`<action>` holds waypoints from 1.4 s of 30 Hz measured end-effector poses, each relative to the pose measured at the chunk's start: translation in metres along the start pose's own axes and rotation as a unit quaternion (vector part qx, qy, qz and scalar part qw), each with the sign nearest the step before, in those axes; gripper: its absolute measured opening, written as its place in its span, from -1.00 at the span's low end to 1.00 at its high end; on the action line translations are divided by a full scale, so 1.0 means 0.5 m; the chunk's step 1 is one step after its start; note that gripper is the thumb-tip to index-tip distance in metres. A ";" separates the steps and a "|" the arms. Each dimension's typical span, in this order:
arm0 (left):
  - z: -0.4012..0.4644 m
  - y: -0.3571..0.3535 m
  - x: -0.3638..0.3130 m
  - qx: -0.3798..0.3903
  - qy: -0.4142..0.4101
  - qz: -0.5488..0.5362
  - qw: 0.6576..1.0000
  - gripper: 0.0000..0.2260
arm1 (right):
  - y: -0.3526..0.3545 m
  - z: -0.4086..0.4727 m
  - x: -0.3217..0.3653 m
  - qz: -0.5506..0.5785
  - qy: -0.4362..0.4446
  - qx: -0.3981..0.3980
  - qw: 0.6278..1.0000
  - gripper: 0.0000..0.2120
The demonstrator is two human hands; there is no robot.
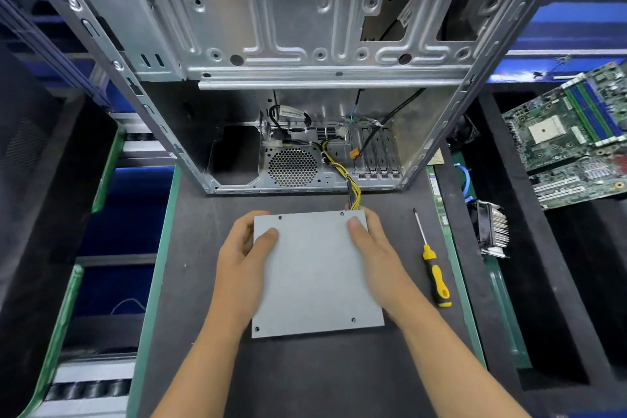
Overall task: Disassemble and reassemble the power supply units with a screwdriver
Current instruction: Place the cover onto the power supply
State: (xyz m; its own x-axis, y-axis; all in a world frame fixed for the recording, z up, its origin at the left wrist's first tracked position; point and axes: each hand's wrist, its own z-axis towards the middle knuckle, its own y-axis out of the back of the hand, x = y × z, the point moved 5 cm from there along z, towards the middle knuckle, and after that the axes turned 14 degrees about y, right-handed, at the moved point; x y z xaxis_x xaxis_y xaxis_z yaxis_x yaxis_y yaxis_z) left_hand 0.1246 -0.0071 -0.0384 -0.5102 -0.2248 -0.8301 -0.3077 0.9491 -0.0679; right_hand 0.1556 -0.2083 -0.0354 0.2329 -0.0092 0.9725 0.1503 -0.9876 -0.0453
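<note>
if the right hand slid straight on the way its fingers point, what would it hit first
Probably the cable bundle leaving the power supply unit, then the computer case; the right hand points there, though depth is unclear.

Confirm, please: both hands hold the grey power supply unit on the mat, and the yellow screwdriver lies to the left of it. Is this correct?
Not quite. In the head view the yellow screwdriver lies to the right of the power supply unit, beside the right hand. The left hand also holds the unit.
</note>
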 end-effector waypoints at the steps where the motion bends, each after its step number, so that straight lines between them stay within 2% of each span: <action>1: 0.000 0.001 0.000 -0.001 0.002 -0.005 1.000 -0.77 | -0.001 -0.001 -0.001 0.002 -0.004 0.008 1.000 -0.77; 8: 0.001 0.000 -0.001 -0.008 0.006 -0.030 1.000 -0.72 | 0.001 0.002 -0.017 -0.017 -0.038 0.022 0.999 -0.52; 13: -0.001 0.002 -0.005 -0.009 0.002 -0.014 1.000 -0.75 | 0.010 0.012 -0.008 -0.148 -0.039 0.046 0.987 -0.48; 16: -0.007 0.002 -0.003 -0.014 -0.006 0.002 1.000 -0.79 | 0.010 0.009 0.004 -0.180 -0.016 0.038 0.983 -0.59; 22: -0.006 0.003 0.001 -0.008 0.023 0.030 0.999 -0.69 | 0.009 0.006 0.001 -0.167 -0.042 0.026 0.985 -0.45; 29: -0.003 0.011 0.013 -0.016 0.050 0.021 0.998 -0.71 | 0.001 0.007 0.004 -0.157 -0.035 0.008 0.987 -0.47; 34: -0.017 0.001 0.007 -0.027 0.050 0.010 0.998 -0.62 | 0.004 0.002 0.022 -0.221 -0.012 0.017 0.975 -0.62; 36: -0.031 0.010 0.007 -0.060 0.044 -0.001 0.997 -0.62 | 0.013 -0.002 0.026 -0.289 -0.012 0.004 0.957 -0.46; 38: -0.048 0.016 0.018 -0.046 0.071 -0.019 0.996 -0.61 | 0.024 -0.010 0.044 -0.330 0.009 -0.041 0.943 -0.30; 40: -0.064 0.010 0.032 -0.004 0.090 -0.016 0.996 -0.64 | 0.025 -0.017 0.048 -0.301 -0.015 -0.054 0.952 -0.28; 42: -0.078 0.005 0.040 0.010 0.100 -0.020 0.995 -0.63 | 0.011 -0.033 0.030 -0.233 -0.074 -0.053 0.968 -0.41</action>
State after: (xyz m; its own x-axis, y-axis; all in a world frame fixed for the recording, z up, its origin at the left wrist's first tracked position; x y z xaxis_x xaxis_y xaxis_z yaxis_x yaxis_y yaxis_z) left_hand 0.0822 -0.0181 -0.0336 -0.6487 -0.2998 -0.6995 -0.3151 0.9425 -0.1117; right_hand 0.1442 -0.2167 -0.0174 0.3005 0.4571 0.8372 0.1750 -0.8892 0.4227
